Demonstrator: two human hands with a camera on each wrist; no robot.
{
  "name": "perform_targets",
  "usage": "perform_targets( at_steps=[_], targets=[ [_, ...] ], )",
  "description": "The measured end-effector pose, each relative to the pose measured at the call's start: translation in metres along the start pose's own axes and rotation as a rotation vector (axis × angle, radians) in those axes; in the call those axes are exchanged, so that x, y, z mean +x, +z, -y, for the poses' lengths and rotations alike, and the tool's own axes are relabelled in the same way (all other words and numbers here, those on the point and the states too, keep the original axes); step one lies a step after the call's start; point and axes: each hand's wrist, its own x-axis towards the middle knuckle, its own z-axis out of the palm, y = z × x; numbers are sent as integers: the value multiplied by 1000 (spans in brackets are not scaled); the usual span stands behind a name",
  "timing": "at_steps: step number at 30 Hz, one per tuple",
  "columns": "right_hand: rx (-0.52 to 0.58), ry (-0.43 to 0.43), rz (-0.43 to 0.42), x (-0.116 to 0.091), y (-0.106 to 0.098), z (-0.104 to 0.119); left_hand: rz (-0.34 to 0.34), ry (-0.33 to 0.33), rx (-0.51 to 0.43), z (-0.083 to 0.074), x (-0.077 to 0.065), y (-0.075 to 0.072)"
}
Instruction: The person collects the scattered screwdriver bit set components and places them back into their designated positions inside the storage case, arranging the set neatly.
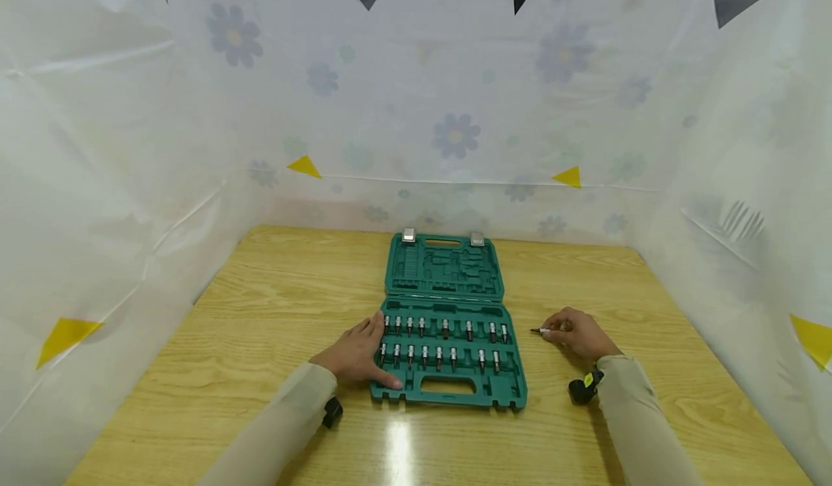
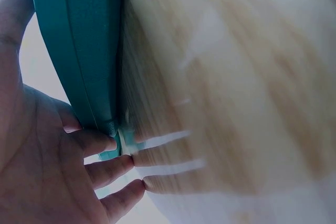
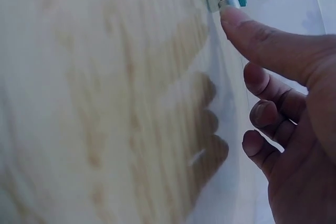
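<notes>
A green plastic socket case (image 1: 448, 399) lies opened out on the table, its lid (image 1: 444, 276) folded back. Two rows of silver bit sockets (image 1: 445, 327) fill the near half, with a few gaps between them. My left hand (image 1: 354, 352) rests against the left side of the case, thumb over its front left corner; in the left wrist view, the fingers reach out straight beside the green wall (image 2: 84, 51). To the right of the case, my right hand (image 1: 581, 334) pinches one bit socket (image 3: 229, 2), its dark tip pointing toward the case.
The wood-grain table (image 1: 286, 276) has a glossy surface. White flower-printed sheeting (image 1: 403, 96) encloses it at the back and both sides. Two metal latches (image 1: 408, 235) stand at the lid's far edge, and an oblong handle opening lies in the near rim.
</notes>
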Motion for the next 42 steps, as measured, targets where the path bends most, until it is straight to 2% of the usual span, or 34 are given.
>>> perform_targets(
  at_steps=[13,23,31,42],
  targets=[
    [-14,-54,-65,-2,0,8,3,0,3,0,-1,-1],
    [14,-172,-108,0,0,15,13,-1,0,-1,-2,-2],
    [-4,-182,-77,5,-2,22,17,-4,-10,0,-2,-2],
    [8,-259,-76,10,-5,39,6,0,-3,1,0,-1]
  ],
)
